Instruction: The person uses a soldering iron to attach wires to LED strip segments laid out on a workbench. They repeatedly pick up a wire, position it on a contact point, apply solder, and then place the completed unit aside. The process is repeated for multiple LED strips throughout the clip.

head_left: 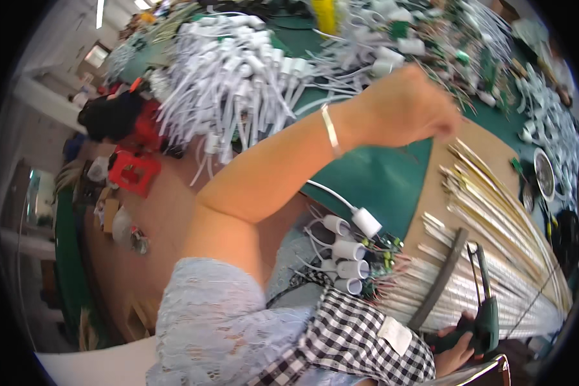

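Note:
My left hand (402,106) is raised over the table with its fingers bent and pressed together. Motion blurs it, and whatever its fingertips hold cannot be made out. My right hand (455,355), at the lower right, is wrapped round a dark green pistol-grip tool (487,318) with a thin metal loop at its front, like a soldering gun. Beside the tool lies a bundle of long, narrow, silvery strips (482,225), with a dark curved bar (441,280) across it. Several white cylindrical caps (349,249) with cords, green boards and thin wires rest near my lap.
A large heap of white corded caps (238,71) covers the far side of the green table (379,183). More caps and boards (444,38) lie at the far right, near a round metal tin (543,174). A red stool (134,170) stands on the floor to the left.

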### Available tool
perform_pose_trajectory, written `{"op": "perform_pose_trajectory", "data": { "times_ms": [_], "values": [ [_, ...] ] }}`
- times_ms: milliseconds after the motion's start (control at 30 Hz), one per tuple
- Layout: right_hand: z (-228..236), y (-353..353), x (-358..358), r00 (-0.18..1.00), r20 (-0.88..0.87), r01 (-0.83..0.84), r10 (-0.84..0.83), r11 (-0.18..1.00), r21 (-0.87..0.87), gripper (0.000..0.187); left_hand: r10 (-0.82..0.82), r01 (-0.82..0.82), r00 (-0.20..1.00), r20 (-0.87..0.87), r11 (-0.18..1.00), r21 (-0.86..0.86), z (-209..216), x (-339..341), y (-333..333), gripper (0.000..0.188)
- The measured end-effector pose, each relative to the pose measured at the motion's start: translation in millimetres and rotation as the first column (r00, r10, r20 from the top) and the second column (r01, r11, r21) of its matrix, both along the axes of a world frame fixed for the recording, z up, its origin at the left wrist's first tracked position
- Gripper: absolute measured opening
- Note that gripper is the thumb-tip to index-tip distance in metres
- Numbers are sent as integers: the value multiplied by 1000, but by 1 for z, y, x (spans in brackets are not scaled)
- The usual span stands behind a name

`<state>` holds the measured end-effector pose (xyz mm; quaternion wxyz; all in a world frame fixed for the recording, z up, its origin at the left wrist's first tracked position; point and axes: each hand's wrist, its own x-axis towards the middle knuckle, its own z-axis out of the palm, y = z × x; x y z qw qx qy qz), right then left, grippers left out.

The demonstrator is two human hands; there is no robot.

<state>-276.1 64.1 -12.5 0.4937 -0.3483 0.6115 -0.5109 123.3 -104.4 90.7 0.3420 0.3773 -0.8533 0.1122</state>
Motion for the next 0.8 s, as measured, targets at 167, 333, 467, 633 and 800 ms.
{"op": "perform_pose_trajectory", "data": {
  "times_ms": [167, 333, 467, 633, 800],
  "values": [
    [-5, -2, -5, 991, 25, -127, 133, 979, -157, 46, 163, 187, 391, -906, 950, 252, -38, 23, -13, 8],
    [-7, 0, -15, 976, 119, -166, 184, 975, -151, 52, -377, 337, 295, -878, 901, -274, 71, 53, -3, 8],
    [-9, 7, -11, 978, 151, -127, 141, 987, -101, 52, 41, 10, 946, -322, 988, 156, 51, 33, 23, 7],
    [0, 3, -5, 972, 104, -192, 213, 964, -182, 53, 14, -47, 997, 72, 881, 470, -85, -35, 51, 6],
    [-7, 13, -23, 933, 82, -330, 352, 922, -201, 56, -8, 26, 999, -35, 823, 568, -87, -85, 81, 9]
  ]
}}
